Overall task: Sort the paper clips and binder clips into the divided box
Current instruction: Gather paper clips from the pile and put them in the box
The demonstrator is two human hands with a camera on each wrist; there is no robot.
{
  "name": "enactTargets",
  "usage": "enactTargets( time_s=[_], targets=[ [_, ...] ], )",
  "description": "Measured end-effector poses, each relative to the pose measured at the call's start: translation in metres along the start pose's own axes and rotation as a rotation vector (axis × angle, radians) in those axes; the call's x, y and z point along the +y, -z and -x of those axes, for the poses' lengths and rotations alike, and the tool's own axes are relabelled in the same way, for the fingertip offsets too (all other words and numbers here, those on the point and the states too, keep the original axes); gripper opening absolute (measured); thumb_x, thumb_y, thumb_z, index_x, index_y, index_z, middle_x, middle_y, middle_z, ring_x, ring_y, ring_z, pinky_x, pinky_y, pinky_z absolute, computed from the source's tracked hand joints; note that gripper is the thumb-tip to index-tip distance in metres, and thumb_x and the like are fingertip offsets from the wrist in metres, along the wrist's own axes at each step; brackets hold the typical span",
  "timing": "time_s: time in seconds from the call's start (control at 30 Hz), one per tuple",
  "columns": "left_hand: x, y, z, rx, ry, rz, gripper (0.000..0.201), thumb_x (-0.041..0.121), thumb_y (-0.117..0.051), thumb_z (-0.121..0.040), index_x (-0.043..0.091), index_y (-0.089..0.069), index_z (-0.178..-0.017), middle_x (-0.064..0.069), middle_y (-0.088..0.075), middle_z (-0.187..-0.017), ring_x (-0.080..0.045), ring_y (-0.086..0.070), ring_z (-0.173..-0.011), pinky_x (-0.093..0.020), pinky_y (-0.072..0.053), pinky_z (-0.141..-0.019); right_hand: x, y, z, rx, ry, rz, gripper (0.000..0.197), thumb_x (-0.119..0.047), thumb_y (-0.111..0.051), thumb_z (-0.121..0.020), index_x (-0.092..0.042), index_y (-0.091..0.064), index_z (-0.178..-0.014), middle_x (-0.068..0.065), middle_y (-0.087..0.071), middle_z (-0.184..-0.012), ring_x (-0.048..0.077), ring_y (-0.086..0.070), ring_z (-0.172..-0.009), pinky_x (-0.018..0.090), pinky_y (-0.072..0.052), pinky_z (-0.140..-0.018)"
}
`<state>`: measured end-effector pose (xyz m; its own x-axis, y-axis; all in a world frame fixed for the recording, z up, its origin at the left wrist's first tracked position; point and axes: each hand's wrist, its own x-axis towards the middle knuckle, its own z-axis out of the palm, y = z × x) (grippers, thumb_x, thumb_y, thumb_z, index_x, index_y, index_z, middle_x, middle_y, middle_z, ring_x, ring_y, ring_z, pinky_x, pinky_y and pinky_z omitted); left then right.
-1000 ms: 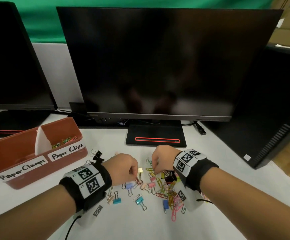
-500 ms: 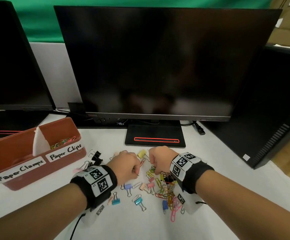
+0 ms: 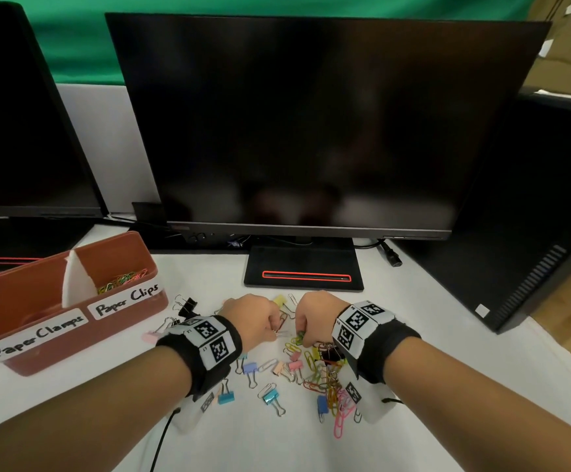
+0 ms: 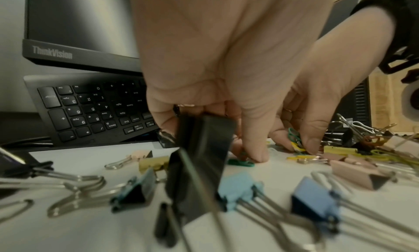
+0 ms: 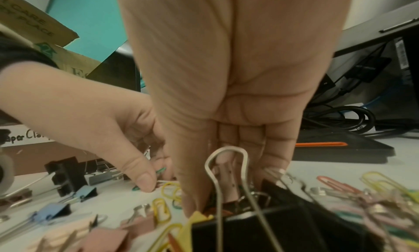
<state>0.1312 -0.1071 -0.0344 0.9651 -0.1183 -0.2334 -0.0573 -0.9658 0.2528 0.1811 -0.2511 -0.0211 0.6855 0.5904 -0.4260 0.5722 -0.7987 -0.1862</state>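
Observation:
A red-brown divided box (image 3: 73, 349) labelled "Paper Clamps" and "Paper Clips" stands at the left, with coloured paper clips (image 3: 122, 279) in its right compartment. A loose pile of paper clips and binder clips (image 3: 318, 373) lies on the white table. My left hand (image 3: 275, 330) is curled at the pile's far edge, and its thumb and finger pinch a green paper clip (image 4: 241, 162). A black binder clip (image 4: 201, 148) hangs blurred just under its curled fingers. My right hand (image 3: 302, 338), close beside it, pinches green and yellow paper clips (image 4: 294, 139) off the pile.
A large dark monitor (image 3: 311, 131) and its stand base (image 3: 304, 272) stand right behind the hands. A second monitor (image 3: 22, 114) is at the left and a black computer case (image 3: 532, 216) at the right. Pastel binder clips (image 3: 250, 367) lie near my wrists.
My left hand has crept forward and right, closer to the right hand. The right hand has stayed over the far edge of the pile.

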Motion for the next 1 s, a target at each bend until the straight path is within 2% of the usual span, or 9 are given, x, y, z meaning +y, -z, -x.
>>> enactTargets(
  time_s=[0.13,0.23,0.37,0.47,0.57,0.67,0.8,0.93,1.0],
  targets=[
    [0.003,-0.002,-0.004,0.012,-0.023,-0.015,0.015,0.025,-0.064,-0.085,0.015,-0.069,-0.095,0.005,-0.048,-0.100,-0.019,-0.058,-0.097,-0.032,-0.047,-0.091,0.002,-0.002,0.002,0.016,0.011,-0.030,0.026,-0.018,-0.072,-0.079,-0.012,-0.070,-0.104,0.005,-0.066,-0.110,0.021,-0.061,-0.102,0.029,-0.051,-0.086],
    [0.007,0.000,-0.010,-0.039,-0.049,-0.037,0.016,0.018,-0.064,-0.085,0.007,-0.069,-0.096,-0.003,-0.056,-0.112,-0.023,-0.060,-0.102,-0.032,-0.048,-0.094,0.004,-0.001,0.004,0.049,0.015,-0.064,0.025,-0.016,-0.072,-0.079,-0.013,-0.069,-0.104,0.003,-0.064,-0.111,0.020,-0.060,-0.103,0.029,-0.050,-0.087],
    [0.013,0.001,-0.018,-0.066,-0.076,-0.086,0.015,0.013,-0.058,-0.085,0.008,-0.071,-0.091,-0.004,-0.063,-0.110,-0.022,-0.060,-0.092,-0.029,-0.050,-0.091,0.008,0.005,0.008,0.107,0.021,-0.095,0.025,-0.015,-0.070,-0.080,-0.012,-0.070,-0.105,0.004,-0.064,-0.111,0.020,-0.061,-0.101,0.027,-0.050,-0.086],
    [0.016,-0.002,-0.022,-0.027,-0.100,-0.056,0.015,0.012,-0.057,-0.085,0.009,-0.072,-0.089,-0.003,-0.066,-0.104,-0.022,-0.062,-0.098,-0.032,-0.050,-0.092,0.012,0.010,0.012,0.139,0.017,-0.093,0.025,-0.015,-0.067,-0.083,-0.010,-0.069,-0.107,0.005,-0.064,-0.111,0.017,-0.058,-0.096,0.024,-0.046,-0.084],
    [0.017,-0.002,-0.025,0.000,-0.099,0.024,0.014,0.010,-0.058,-0.083,0.010,-0.072,-0.084,0.001,-0.066,-0.088,-0.019,-0.064,-0.095,-0.029,-0.051,-0.089,0.017,0.018,0.017,0.162,0.000,-0.118,0.026,-0.016,-0.066,-0.085,-0.008,-0.068,-0.110,0.006,-0.064,-0.112,0.015,-0.056,-0.094,0.023,-0.045,-0.083],
    [0.018,-0.001,-0.029,-0.021,-0.086,0.066,0.012,0.009,-0.059,-0.082,0.012,-0.070,-0.080,0.012,-0.056,-0.070,-0.016,-0.063,-0.090,-0.023,-0.050,-0.082,0.022,0.026,0.021,0.175,-0.056,-0.128,0.027,-0.017,-0.065,-0.086,-0.009,-0.067,-0.112,0.006,-0.065,-0.114,0.019,-0.060,-0.105,0.026,-0.047,-0.088],
    [0.017,-0.002,-0.032,-0.034,-0.069,0.087,0.024,0.009,-0.063,-0.080,0.022,-0.052,-0.063,0.013,-0.047,-0.067,-0.010,-0.051,-0.079,-0.015,-0.042,-0.066,0.027,0.032,0.027,0.154,-0.108,-0.138,0.029,-0.016,-0.063,-0.088,-0.010,-0.065,-0.116,0.007,-0.063,-0.118,0.021,-0.060,-0.108,0.029,-0.050,-0.091],
    [0.014,0.011,-0.020,-0.021,-0.056,0.093,0.004,0.013,-0.065,-0.082,0.013,-0.067,-0.079,0.004,-0.058,-0.081,-0.010,-0.054,-0.080,-0.021,-0.049,-0.080,0.028,0.035,0.035,0.158,-0.107,-0.117,0.027,-0.017,-0.062,-0.089,-0.010,-0.066,-0.115,0.007,-0.063,-0.117,0.022,-0.060,-0.108,0.030,-0.050,-0.094],
    [-0.001,0.031,-0.009,0.070,-0.015,0.134,0.007,0.016,-0.067,-0.082,0.015,-0.066,-0.075,0.005,-0.059,-0.079,-0.008,-0.054,-0.077,-0.022,-0.050,-0.080,0.023,0.043,0.037,0.172,-0.086,-0.085,0.025,-0.017,-0.061,-0.089,-0.011,-0.067,-0.112,0.007,-0.065,-0.115,0.021,-0.061,-0.107,0.031,-0.050,-0.095]
  ],
)
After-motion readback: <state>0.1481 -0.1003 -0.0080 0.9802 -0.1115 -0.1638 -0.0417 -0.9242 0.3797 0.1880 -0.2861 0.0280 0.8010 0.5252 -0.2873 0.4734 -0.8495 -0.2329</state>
